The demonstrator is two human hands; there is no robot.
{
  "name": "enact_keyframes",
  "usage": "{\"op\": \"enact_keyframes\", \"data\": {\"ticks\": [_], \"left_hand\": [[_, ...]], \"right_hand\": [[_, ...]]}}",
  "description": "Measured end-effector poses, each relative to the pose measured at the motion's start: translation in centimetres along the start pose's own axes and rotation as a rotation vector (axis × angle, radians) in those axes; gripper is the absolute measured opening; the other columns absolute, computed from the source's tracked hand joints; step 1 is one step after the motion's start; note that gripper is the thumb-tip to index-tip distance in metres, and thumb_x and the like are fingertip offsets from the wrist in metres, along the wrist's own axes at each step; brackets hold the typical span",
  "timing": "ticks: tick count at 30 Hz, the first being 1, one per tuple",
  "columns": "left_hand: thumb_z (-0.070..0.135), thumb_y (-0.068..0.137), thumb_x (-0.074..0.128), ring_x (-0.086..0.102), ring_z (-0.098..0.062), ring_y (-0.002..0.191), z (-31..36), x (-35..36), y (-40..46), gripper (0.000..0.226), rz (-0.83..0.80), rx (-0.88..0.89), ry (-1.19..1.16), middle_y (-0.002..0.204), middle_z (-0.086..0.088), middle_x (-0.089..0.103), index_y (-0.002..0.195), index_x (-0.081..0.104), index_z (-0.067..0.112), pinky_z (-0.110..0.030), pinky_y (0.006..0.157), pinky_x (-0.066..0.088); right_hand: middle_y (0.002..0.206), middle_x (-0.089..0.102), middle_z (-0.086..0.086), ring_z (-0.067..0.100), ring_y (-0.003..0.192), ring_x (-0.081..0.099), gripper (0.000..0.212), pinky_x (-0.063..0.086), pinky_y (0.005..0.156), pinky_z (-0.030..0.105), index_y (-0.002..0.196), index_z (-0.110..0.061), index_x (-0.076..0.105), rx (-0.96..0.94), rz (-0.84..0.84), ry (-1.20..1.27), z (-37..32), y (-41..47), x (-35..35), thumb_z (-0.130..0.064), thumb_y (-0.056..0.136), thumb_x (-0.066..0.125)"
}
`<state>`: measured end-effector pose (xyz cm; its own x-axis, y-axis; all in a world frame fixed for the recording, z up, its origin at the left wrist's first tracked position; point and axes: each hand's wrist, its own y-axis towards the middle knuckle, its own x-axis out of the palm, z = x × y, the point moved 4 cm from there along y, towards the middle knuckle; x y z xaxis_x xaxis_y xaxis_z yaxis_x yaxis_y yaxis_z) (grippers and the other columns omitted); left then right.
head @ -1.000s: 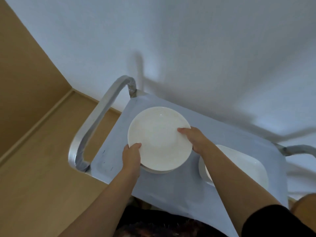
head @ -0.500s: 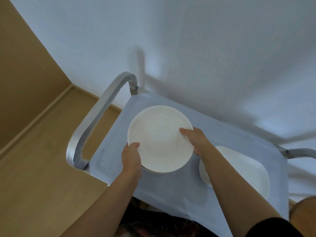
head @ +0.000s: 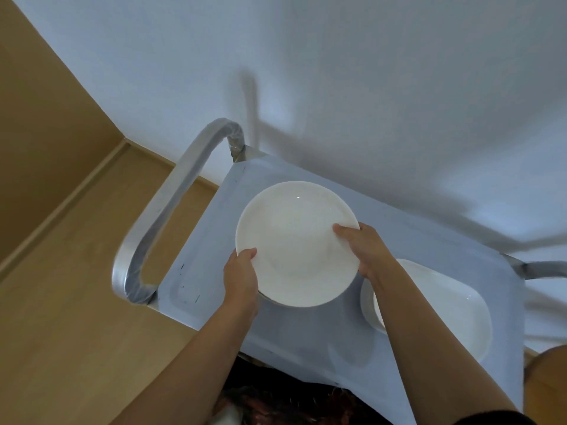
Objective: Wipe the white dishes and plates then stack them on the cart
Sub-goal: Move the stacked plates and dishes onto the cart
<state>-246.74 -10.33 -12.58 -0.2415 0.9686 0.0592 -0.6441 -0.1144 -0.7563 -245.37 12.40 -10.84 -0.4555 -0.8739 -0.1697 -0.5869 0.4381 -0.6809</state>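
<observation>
A round white plate [head: 294,240] is held over the cart's grey top [head: 306,345]. My left hand [head: 241,279] grips its near left rim and my right hand [head: 363,248] grips its right rim, thumb on the upper face. The edge of another white dish [head: 268,297] shows just under the plate's near side. To the right, a white squarish dish [head: 445,305] lies on the cart, partly hidden by my right forearm.
The cart has a plastic-wrapped metal handle [head: 162,216] on its left end and a second metal handle [head: 546,268] at the right. A white wall [head: 337,72] rises right behind the cart. Wooden floor [head: 76,317] lies to the left.
The plate stays in both hands over the same spot on the cart; it and the cart sit slightly higher in view. Both hands keep the same grip.
</observation>
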Motion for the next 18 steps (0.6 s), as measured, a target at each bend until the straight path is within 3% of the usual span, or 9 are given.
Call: {"op": "enact_keyframes", "data": {"ticks": [5,12,15,18], "left_hand": [[0.021,0.092,0.049,0.058,-0.023,0.092,0.3,0.7,0.0,0.022,-0.033,0.01,0.019,0.101,-0.002,0.063,0.114,0.055,0.021,-0.033,0.069,0.049],[0.017,0.09,0.051,0.058,-0.028,0.1,1.7,1.6,1.0,0.024,-0.065,0.004,0.091,0.107,-0.006,0.062,0.114,0.052,0.018,-0.044,0.093,0.049],[0.016,0.089,0.053,0.058,-0.024,0.092,2.1,2.0,1.1,0.022,-0.078,0.009,0.098,0.1,-0.004,0.061,0.111,0.051,0.02,-0.04,0.085,0.051],[0.018,0.088,0.056,0.058,-0.021,0.09,2.2,2.0,0.9,0.026,-0.109,0.016,0.088,0.102,-0.003,0.061,0.114,0.051,0.019,-0.037,0.079,0.05]], "right_hand": [[0.09,0.066,0.006,0.024,0.078,0.063,0.02,0.049,0.059,0.032,0.105,-0.011,0.059,0.0,-0.005,0.043,-0.2,0.5,0.0,-0.018,0.087,0.064],[0.094,0.066,0.011,0.032,0.086,0.062,0.017,0.051,0.08,0.044,0.102,-0.007,0.06,0.027,0.017,0.132,-1.2,1.0,0.1,-0.017,0.088,0.06],[0.096,0.066,0.013,0.033,0.087,0.063,0.018,0.052,0.083,0.046,0.103,-0.006,0.06,0.032,0.02,0.143,-1.5,1.0,0.1,-0.017,0.088,0.061],[0.092,0.067,0.012,0.029,0.081,0.064,0.023,0.052,0.068,0.038,0.108,-0.005,0.06,0.036,0.013,0.165,-1.6,0.8,-0.1,-0.017,0.088,0.061]]}}
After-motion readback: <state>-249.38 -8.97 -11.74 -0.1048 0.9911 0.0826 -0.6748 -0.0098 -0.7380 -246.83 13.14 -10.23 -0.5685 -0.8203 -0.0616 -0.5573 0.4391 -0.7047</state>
